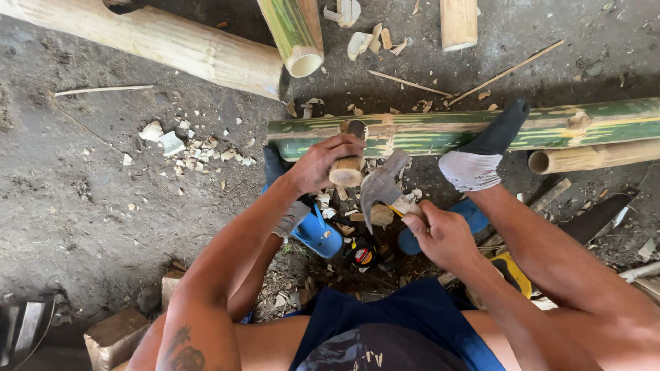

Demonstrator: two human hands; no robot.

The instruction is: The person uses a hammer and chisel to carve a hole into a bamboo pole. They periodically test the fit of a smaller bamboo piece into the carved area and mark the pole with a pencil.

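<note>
Our left hand [317, 163] closes around a short pale wooden peg [347, 170], standing it against the long green striped bamboo pole [440, 130] at twelve o'clock. Our right hand [440, 237] grips a grey steel claw hammer [382, 187], its head just beside the peg. A sock-clad foot [481, 154] presses the pole at two o'clock.

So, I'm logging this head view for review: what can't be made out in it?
- Chisel: the left hand covers its handle, and its tip is unclear against the green bamboo.
- Hammer: motion blurs the head, and the right hand hides the handle.
- Green bamboo: cut off by the right edge.
- Tape measure: in shadow, partly hidden by the hammer.
</note>
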